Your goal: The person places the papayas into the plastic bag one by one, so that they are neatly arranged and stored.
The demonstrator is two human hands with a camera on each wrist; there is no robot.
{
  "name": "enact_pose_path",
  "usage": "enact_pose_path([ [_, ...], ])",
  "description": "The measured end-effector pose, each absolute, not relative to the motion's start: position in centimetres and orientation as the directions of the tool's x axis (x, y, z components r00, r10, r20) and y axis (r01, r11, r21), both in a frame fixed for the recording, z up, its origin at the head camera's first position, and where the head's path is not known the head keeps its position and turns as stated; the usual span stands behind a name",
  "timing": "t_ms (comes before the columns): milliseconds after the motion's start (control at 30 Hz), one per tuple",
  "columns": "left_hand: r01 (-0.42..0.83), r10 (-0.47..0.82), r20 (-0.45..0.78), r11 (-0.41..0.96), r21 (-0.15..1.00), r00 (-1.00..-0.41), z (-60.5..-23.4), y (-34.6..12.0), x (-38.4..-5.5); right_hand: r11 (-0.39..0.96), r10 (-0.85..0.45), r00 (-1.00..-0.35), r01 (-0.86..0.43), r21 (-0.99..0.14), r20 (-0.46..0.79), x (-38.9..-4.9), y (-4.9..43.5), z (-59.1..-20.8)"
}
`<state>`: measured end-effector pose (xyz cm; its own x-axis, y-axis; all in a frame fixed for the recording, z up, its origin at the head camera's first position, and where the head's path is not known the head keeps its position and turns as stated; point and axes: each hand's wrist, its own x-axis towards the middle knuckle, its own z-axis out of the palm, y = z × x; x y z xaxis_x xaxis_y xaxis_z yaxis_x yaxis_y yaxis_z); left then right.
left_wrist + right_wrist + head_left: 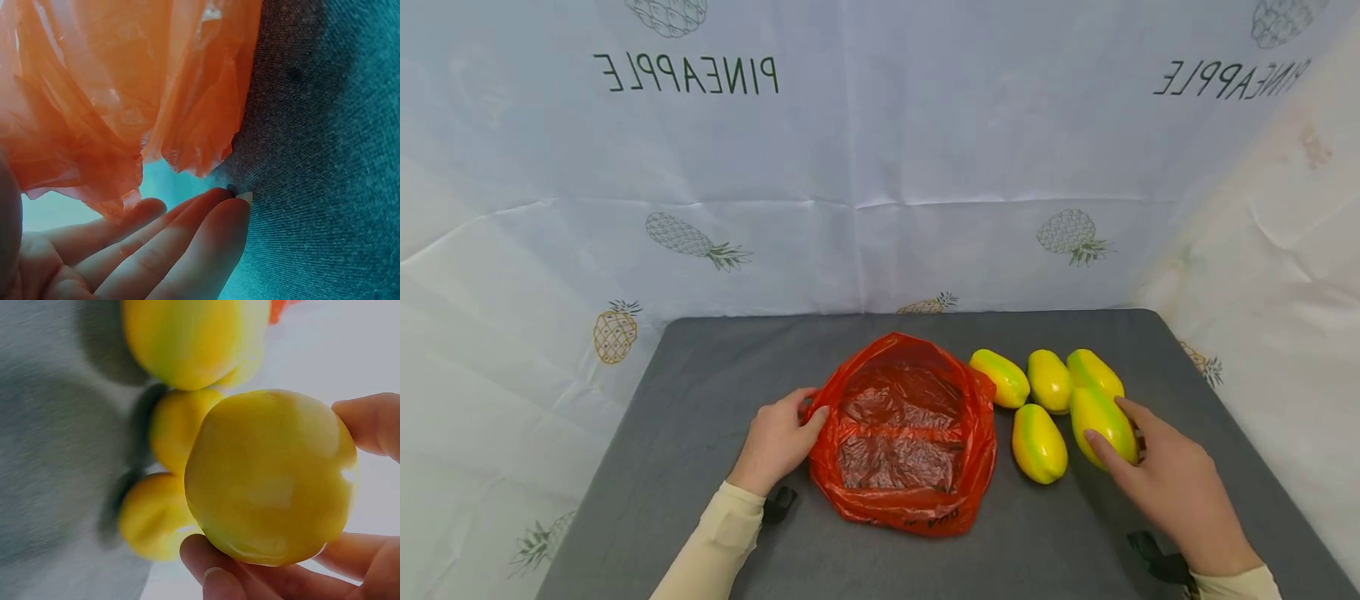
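Note:
A red plastic bag (917,504) stands on the grey table with its mouth open upward; no contents show inside. My left hand (778,437) holds the bag's left rim, thumb over the edge and fingers on the outer side. In the left wrist view, the thin plastic (125,69) hangs between thumb and extended fingers. A smooth yellow-green papaya (1102,425) is in my right hand (1183,479), gripped between thumb and fingers and raised off the table. Its rounded end faces the camera in the right wrist view, where the papaya (272,481) hides part of the fingers.
Several more papayas lie right of the bag: one papaya (1000,379) close beside it, another (1039,444) nearer me, one (1050,382) behind, and one (1093,372) partly covered by the held fruit. A pineapple-print cloth (850,167) hangs behind the grey table (737,350).

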<state>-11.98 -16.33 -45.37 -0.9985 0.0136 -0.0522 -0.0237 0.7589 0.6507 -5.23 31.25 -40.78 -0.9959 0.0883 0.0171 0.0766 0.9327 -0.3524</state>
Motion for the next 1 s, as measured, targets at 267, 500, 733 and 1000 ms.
enact_pose_path([
  [267, -0.022, 0.006, -0.042, 0.77, 0.638, -0.999, -45.7, -16.2, -11.8, 0.928, 0.039, -0.997, 0.014, -0.371, 0.061, -6.6, 29.1, -39.1],
  [500, -0.021, 0.007, -0.041, 0.77, 0.637, -0.999, -45.4, -15.9, -11.9, 0.904, -0.014, -0.995, -0.054, -0.425, 0.097, -8.1, 25.4, -37.5],
  [733, 0.001, 0.007, -0.008, 0.782, 0.624, -1.0, -45.2, -16.1, -12.0, 0.862, -0.083, -0.988, -0.138, -0.488, 0.134, -9.7, 20.7, -37.0],
  [1000, 0.011, 0.017, -0.002, 0.775, 0.632, -1.0, -45.3, -16.1, -12.0, 0.815, -0.189, -0.973, -0.231, -0.531, 0.134, -11.3, 16.4, -38.1],
])
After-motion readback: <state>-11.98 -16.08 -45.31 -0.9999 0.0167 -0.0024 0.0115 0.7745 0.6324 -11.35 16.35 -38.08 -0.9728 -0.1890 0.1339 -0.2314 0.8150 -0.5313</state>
